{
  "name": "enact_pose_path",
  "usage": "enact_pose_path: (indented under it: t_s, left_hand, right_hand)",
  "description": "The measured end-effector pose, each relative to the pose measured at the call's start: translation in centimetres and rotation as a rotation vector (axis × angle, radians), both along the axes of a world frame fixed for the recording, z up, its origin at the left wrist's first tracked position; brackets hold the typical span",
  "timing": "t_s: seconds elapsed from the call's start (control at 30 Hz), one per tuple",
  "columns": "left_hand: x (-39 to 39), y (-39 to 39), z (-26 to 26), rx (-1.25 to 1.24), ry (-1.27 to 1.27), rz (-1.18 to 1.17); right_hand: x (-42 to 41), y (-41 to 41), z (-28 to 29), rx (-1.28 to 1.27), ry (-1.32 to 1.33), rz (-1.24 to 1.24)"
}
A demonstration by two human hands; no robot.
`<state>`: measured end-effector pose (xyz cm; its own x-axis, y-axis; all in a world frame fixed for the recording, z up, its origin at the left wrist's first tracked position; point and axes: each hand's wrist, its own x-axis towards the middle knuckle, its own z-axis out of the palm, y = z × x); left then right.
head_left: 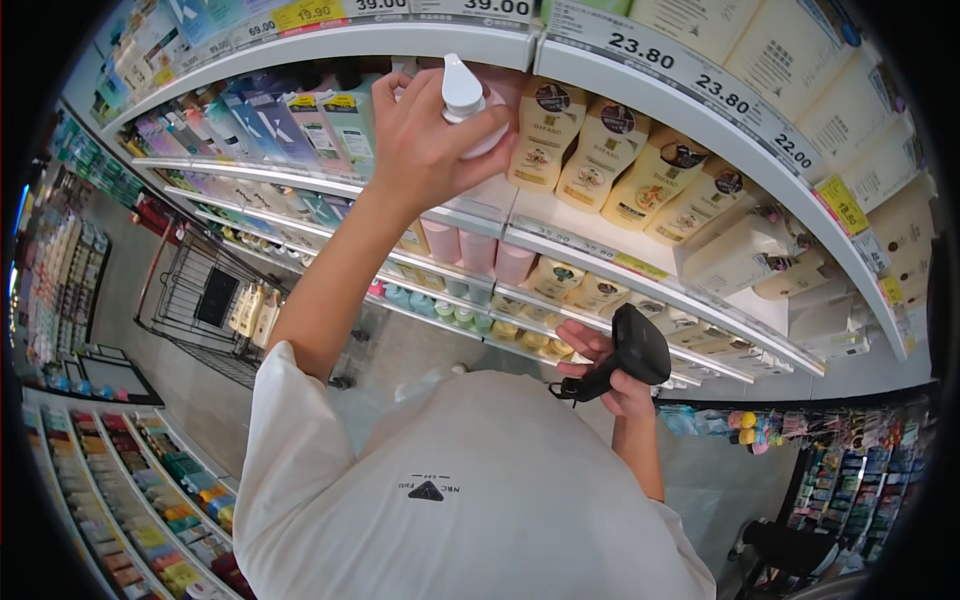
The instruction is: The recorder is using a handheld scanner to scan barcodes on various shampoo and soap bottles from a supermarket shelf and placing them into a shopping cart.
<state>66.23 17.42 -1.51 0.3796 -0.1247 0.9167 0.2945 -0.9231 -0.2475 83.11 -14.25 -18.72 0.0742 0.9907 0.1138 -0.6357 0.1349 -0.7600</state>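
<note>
My left hand [431, 142] is up at a shelf, its fingers wrapped around a pale pump bottle [461, 90] with a white pump head. Most of that bottle's body is hidden by my fingers. To the right of this hand stands a row of cream-yellow bottles [600, 154] with dark round stickers. Lower down, in front of the shelves, my right hand [619, 382] holds a black handheld barcode scanner [639, 346] by its handle. The scanner's head points up, apart from the shelf goods.
A white shelf edge [480, 41] with price labels runs above my left hand. Boxed bottles [307, 124] stand to its left. Below, further shelves hold pink containers [478, 250]. A wire shopping cart [187, 292] with several bottles stands at the left. Another stocked shelf [142, 510] is at the lower left.
</note>
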Motion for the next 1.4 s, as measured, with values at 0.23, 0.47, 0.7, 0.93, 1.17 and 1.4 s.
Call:
enact_pose_path:
  t_s: [0.23,0.47,0.7,0.93,1.17,1.4]
  left_hand:
    - [0.2,0.6,-1.2,-0.034,-0.006,-0.014]
    - [1.1,2.0,-3.2,-0.084,0.015,-0.017]
    - [1.7,3.5,-2.9,-0.125,0.072,0.102]
    - [2.0,3.2,-1.9,-0.371,0.283,0.256]
    - [1.8,2.7,-1.9,-0.422,0.278,0.251]
    - [1.5,3.0,-3.3,-0.300,0.170,0.253]
  right_hand:
    - [0.3,1.5,-0.8,0.025,-0.008,0.005]
    - [-0.4,1.9,-1.4,-0.036,0.016,-0.001]
    - [-0.9,2.1,-0.2,-0.099,-0.035,-0.041]
    - [-0.5,2.2,-0.7,-0.132,-0.115,-0.012]
    - [-0.7,2.8,-0.8,-0.168,-0.112,0.007]
    - [-0.5,4.0,-1.0,-0.195,-0.137,0.084]
